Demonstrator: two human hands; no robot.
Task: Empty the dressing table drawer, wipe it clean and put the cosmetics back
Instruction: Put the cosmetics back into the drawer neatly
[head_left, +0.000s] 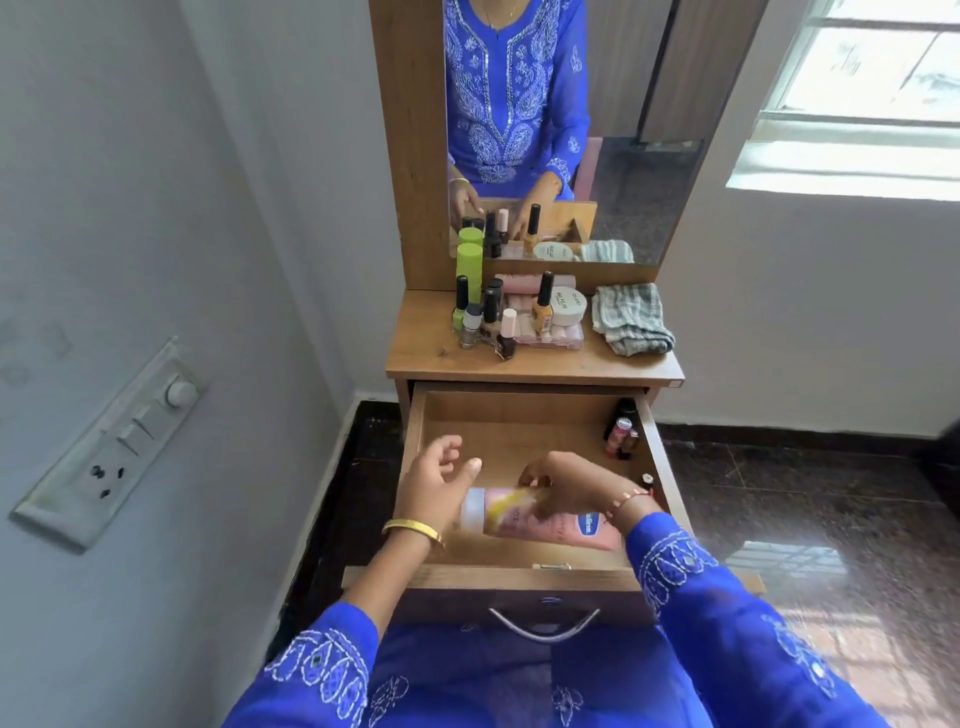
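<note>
Emptying stage, approx. half done. Right hand (566, 486) fingers grip pink tube (540, 519) in drawer (524, 415); left hand (436, 486) fingers loose, holding nothing. Small bottles (621, 428) remain; cloth (631, 318) on surface, wipe pending.

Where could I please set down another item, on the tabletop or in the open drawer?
On the wooden tabletop, bare strips lie along the front edge and left of the cluster of nail polish bottles; the folded grey-green cloth fills the right. In the wooden drawer, the back-left floor is bare; both hands and the pink lotion tube crowd the front.
</note>
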